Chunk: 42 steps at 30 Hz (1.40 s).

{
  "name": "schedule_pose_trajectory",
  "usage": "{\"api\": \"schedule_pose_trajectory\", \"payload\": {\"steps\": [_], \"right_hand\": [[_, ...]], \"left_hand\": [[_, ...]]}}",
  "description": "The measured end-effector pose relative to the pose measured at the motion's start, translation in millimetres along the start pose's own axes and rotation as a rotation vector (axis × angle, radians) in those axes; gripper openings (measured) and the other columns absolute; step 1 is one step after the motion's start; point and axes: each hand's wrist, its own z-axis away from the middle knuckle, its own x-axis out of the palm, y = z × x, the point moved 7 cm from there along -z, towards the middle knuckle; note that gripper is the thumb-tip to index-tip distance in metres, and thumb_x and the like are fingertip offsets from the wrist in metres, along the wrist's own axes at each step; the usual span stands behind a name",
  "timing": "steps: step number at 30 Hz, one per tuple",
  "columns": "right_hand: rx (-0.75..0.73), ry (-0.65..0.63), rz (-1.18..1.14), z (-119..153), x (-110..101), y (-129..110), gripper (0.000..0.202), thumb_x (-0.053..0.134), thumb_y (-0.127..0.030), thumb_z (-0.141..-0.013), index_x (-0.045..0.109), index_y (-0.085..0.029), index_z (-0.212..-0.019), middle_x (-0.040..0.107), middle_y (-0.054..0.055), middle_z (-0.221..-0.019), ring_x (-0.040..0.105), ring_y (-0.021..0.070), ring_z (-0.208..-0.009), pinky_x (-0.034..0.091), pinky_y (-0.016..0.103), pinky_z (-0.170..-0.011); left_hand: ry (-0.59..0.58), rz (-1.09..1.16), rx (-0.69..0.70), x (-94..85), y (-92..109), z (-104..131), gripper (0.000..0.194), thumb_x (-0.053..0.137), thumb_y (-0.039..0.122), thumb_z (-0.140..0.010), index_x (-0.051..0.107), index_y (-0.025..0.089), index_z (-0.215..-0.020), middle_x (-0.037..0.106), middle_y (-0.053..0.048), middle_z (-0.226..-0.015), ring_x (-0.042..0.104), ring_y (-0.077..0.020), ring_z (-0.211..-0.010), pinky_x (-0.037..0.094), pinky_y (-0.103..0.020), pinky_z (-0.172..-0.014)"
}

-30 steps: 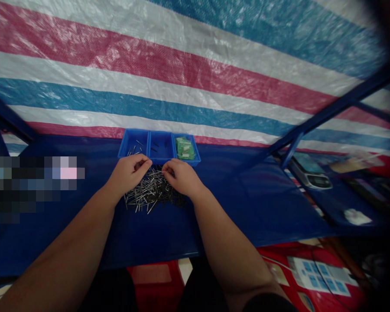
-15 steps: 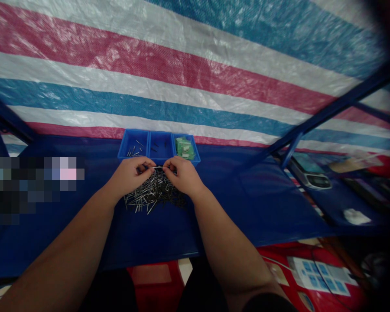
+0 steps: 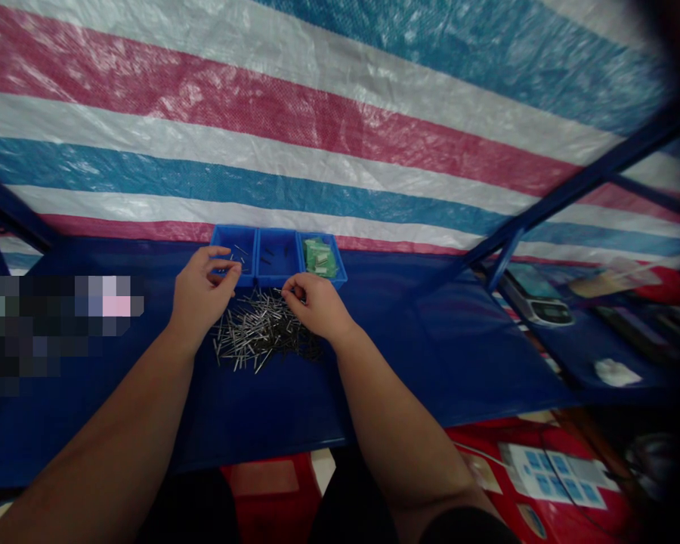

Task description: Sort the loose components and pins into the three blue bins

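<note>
Rods (image 3: pixel 255 330) heaped inside table edge (image 3: pixel 272 452)

A striped red, white and blue sheet (image 3: pixel 317 136) hangs behind a blue table (image 3: pixel 431 340) and slanting bar (image 3: pixel 561 190).

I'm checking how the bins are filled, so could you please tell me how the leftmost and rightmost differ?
The left bin holds a few thin metal pieces; the right bin holds bunched green-and-white contents. Much of the left bin's floor shows; the right bin's is mostly covered. Both are blue and open-topped.
</note>
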Motion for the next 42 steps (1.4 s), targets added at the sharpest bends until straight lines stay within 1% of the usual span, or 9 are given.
{"api": "schedule_pose_trajectory", "payload": {"steps": [7, 14, 18, 22, 25, 29, 31, 37, 42], "right_hand": [[-0.055, 0.003, -0.042, -0.8, -0.4, -3.3, 0.009, 0.058, -0.02, -0.091, 0.067, -0.017, -0.089, 0.053, -0.001, -0.074, 0.049, 0.0132, -0.071, 0.033, 0.026, -0.067], [-0.118, -0.027, -0.076, -0.8, 2.5, -8.7, 0.009, 0.059, -0.019, -0.091, 0.067, -0.016, -0.088, 0.051, -0.002, -0.071, 0.049, 0.0128, -0.071, 0.034, 0.026, -0.067], [-0.085, -0.023, -0.101, -0.7, 3.6, -7.0, 0.01, 0.06, -0.022, -0.091, 0.068, -0.017, -0.091, 0.051, -0.002, -0.071, 0.048, 0.0125, -0.069, 0.034, 0.026, -0.066], [-0.014, 0.011, -0.121, -0.5, 1.3, -1.1, 0.019, 0.063, -0.028, -0.091, 0.067, -0.016, -0.106, 0.054, -0.003, -0.071, 0.049, 0.0123, -0.067, 0.035, 0.026, -0.064], [0.015, -0.006, -0.063, -0.7, 2.8, 3.0, 0.015, 0.063, -0.027, -0.09, 0.068, -0.017, -0.101, 0.056, -0.003, -0.069, 0.05, 0.012, -0.064, 0.034, 0.026, -0.062], [0.068, -0.117, 0.106, 0.1, 14.9, 9.0, 0.013, 0.065, -0.026, -0.089, 0.073, -0.019, -0.096, 0.064, 0.0, -0.071, 0.053, 0.0128, -0.064, 0.033, 0.027, -0.06], [0.113, -0.15, 0.199, 1.0, 20.0, 11.6, 0.016, 0.066, -0.028, -0.089, 0.075, -0.02, -0.099, 0.068, 0.002, -0.075, 0.056, 0.0142, -0.066, 0.034, 0.028, -0.061], [0.2, -0.184, 0.305, 2.0, 23.8, 10.0, 0.016, 0.062, -0.03, -0.092, 0.075, -0.023, -0.099, 0.074, 0.005, -0.089, 0.062, 0.0168, -0.074, 0.04, 0.027, -0.064], [0.2, -0.192, 0.319, 2.3, 22.5, 7.6, 0.015, 0.061, -0.027, -0.093, 0.073, -0.022, -0.098, 0.074, 0.006, -0.091, 0.062, 0.0175, -0.076, 0.039, 0.027, -0.065]], "left_hand": [[-0.376, -0.092, 0.282, 30.9, 21.5, 15.9, 0.029, 0.067, 0.037, -0.089, 0.07, 0.019, -0.111, 0.073, -0.004, -0.089, 0.061, -0.011, -0.06, 0.046, -0.023, -0.053], [-0.486, -0.159, 0.344, 40.7, 25.7, 20.9, 0.015, 0.063, 0.028, -0.09, 0.074, 0.021, -0.095, 0.071, -0.001, -0.081, 0.061, -0.0122, -0.064, 0.048, -0.026, -0.061], [-0.471, -0.165, 0.331, 40.2, 25.0, 19.1, 0.015, 0.06, 0.028, -0.092, 0.073, 0.02, -0.095, 0.071, -0.001, -0.084, 0.061, -0.0129, -0.067, 0.047, -0.026, -0.062], [-0.384, -0.168, 0.32, 33.9, 24.9, 15.5, 0.018, 0.058, 0.031, -0.093, 0.071, 0.018, -0.097, 0.071, -0.003, -0.084, 0.061, -0.0141, -0.067, 0.047, -0.026, -0.061], [-0.225, -0.165, 0.278, 20.7, 23.9, 10.2, 0.021, 0.058, 0.034, -0.094, 0.071, 0.018, -0.099, 0.071, -0.003, -0.084, 0.061, -0.0142, -0.067, 0.047, -0.026, -0.061], [0.089, -0.236, 0.145, -6.5, 16.8, 4.2, 0.023, 0.061, 0.038, -0.092, 0.07, 0.019, -0.1, 0.072, -0.003, -0.087, 0.06, -0.0132, -0.063, 0.046, -0.027, -0.061], [0.155, -0.286, 0.095, -13.5, 13.6, 2.9, 0.023, 0.065, 0.041, -0.089, 0.07, 0.02, -0.098, 0.072, -0.002, -0.087, 0.059, -0.0127, -0.061, 0.045, -0.027, -0.061], [0.075, -0.32, 0.132, -5.7, 14.7, 2.6, 0.021, 0.065, 0.04, -0.089, 0.071, 0.02, -0.092, 0.072, -0.001, -0.082, 0.057, -0.0127, -0.058, 0.045, -0.029, -0.062], [-0.152, -0.256, 0.239, 15.8, 20.4, 7.9, 0.018, 0.065, 0.036, -0.088, 0.071, 0.019, -0.09, 0.069, -0.001, -0.076, 0.057, -0.0126, -0.058, 0.046, -0.028, -0.061]]}}
